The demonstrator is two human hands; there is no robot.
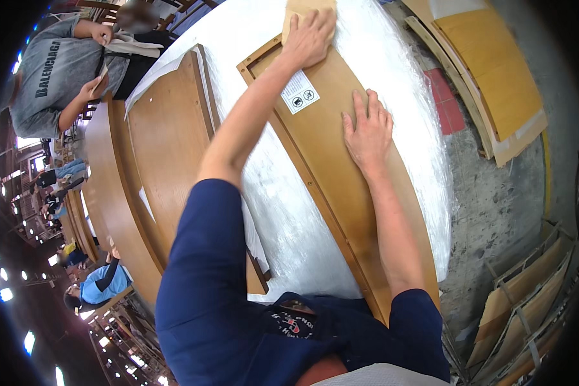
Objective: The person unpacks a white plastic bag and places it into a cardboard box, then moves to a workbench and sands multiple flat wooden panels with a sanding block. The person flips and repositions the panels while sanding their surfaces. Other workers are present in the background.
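A long brown wooden panel [328, 128] with a raised, holed edge strip lies in front of me. At its far end, my left hand [310, 40] presses a tan sheet [307, 6] down with spread fingers over it. Whether this sheet is cloth or paper, I cannot tell. Nearer to me, my right hand [369, 128] rests open on the panel, fingers apart, with nothing held. Between the hands, toward the strip, a white label [300, 93] with round symbols is stuck on the wood.
The panel lies on a plastic-wrapped white surface [289, 193]. Other brown wooden panels [167, 109] lie to the left, where a co-worker in a grey shirt [51, 83] holds a small brown piece. Curved panels [495, 64] and a rack of boards [521, 309] stand at right.
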